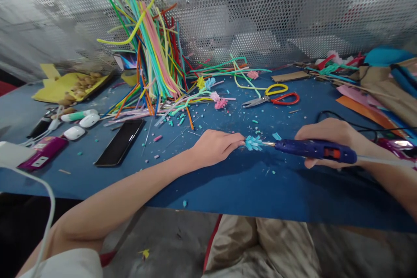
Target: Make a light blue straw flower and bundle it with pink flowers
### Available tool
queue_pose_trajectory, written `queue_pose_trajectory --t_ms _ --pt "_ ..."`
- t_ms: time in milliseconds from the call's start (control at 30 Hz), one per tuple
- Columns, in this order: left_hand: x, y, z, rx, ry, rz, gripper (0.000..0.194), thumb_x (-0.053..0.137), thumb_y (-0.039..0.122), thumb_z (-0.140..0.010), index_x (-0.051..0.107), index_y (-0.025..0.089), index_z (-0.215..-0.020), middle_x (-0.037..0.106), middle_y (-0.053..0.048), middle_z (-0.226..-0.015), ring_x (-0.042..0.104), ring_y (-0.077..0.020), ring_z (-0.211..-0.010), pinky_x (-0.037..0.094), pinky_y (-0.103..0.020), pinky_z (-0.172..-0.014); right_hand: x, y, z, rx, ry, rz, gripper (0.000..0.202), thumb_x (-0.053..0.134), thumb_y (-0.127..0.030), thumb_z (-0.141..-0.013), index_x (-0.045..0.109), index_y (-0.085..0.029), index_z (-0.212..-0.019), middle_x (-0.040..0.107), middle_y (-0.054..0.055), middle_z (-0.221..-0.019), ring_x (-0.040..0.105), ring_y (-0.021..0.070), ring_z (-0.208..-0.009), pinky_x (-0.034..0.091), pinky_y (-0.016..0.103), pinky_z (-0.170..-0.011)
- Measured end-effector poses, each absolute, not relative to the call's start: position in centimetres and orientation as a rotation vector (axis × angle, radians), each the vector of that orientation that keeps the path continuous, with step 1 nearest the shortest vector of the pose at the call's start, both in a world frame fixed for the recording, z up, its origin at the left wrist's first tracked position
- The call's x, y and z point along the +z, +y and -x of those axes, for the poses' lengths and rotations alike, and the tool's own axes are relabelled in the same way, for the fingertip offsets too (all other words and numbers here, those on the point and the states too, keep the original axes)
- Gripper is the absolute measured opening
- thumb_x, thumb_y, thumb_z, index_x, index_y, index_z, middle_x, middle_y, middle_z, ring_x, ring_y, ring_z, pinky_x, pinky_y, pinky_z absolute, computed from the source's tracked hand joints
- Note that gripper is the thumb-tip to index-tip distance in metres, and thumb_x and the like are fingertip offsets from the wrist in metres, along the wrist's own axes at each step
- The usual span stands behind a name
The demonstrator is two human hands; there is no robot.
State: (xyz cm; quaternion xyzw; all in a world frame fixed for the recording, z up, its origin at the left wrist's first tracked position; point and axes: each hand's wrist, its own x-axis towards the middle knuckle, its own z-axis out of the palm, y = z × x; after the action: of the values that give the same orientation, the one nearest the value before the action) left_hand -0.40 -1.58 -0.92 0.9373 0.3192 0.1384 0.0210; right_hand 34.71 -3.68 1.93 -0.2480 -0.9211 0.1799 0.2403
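Between its fingertips my left hand (218,148) pinches a light-blue flower (253,142) made of short fuzzy pieces, just above the blue table. My right hand (332,139) is wrapped around a dark blue glue gun (304,149), its metal nozzle at the flower's right side; whether the tip touches it, I cannot tell. A clear glue stick sticks out of the gun's back end. One loose light-blue piece (276,136) lies just behind the nozzle. Farther back rest scissors (272,97) with a yellow and a red handle loop.
Behind my left hand stands a tall bundle of coloured pipe cleaners (156,52), with small finished pompom flowers (219,100) beside it. At left lie a black phone (120,143) and a purple box (44,153). Paper and cardboard (378,82) pile up at right. A perforated metal screen (260,8) closes the back.
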Motion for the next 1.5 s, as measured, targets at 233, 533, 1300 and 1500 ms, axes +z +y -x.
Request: queue_pose_trajectory --t_ms 233,533,1300,1500 --pt "-1.2 -1.6 0.5 0.589 0.923 -2.804 0.031 0.043 0.038 -0.106 0.071 0.027 -0.118 0.079 0.001 -0.107 0.075 -0.0153 -0.097 0.052 -0.022 -0.077 2.1 -3.6 -34.9 0.388 -2.517 0.68 0.031 0.077 -0.046 -0.082 0.064 -0.026 -0.101 0.072 0.002 -0.079 0.063 0.0158 -0.057 0.046 0.028 -0.057" --pt "-0.6 -1.6 0.6 0.751 0.909 -2.816 0.029 0.05 0.039 -0.104 0.075 0.028 -0.112 0.08 0.002 -0.103 0.076 -0.0124 -0.088 0.052 -0.02 -0.076 2.5 -3.9 -34.8 0.342 -2.473 0.606 0.033 0.07 -0.054 -0.086 0.065 -0.023 -0.095 0.071 0.006 -0.079 0.064 0.0167 -0.059 0.046 0.028 -0.058" --pt "-0.3 -1.7 0.5 0.911 0.729 -2.967 0.021 0.057 0.031 -0.102 0.075 0.029 -0.111 0.08 0.005 -0.097 0.064 -0.0095 -0.072 0.051 -0.022 -0.076 1.5 -3.9 -34.5 0.47 -2.529 0.657 0.031 0.076 -0.048 -0.083 0.063 -0.02 -0.086 0.059 -0.001 -0.067 0.055 0.0102 -0.054 0.036 0.025 -0.055" --pt "-0.4 -1.6 0.5 0.89 0.73 -2.981 0.023 0.054 0.032 -0.103 0.075 0.029 -0.112 0.08 0.004 -0.099 0.063 -0.009 -0.071 0.051 -0.022 -0.076 1.4 -3.7 -34.5 0.459 -2.548 0.647 0.03 0.077 -0.046 -0.082 0.062 -0.02 -0.082 0.057 -0.002 -0.065 0.053 0.0104 -0.054 0.034 0.025 -0.055"
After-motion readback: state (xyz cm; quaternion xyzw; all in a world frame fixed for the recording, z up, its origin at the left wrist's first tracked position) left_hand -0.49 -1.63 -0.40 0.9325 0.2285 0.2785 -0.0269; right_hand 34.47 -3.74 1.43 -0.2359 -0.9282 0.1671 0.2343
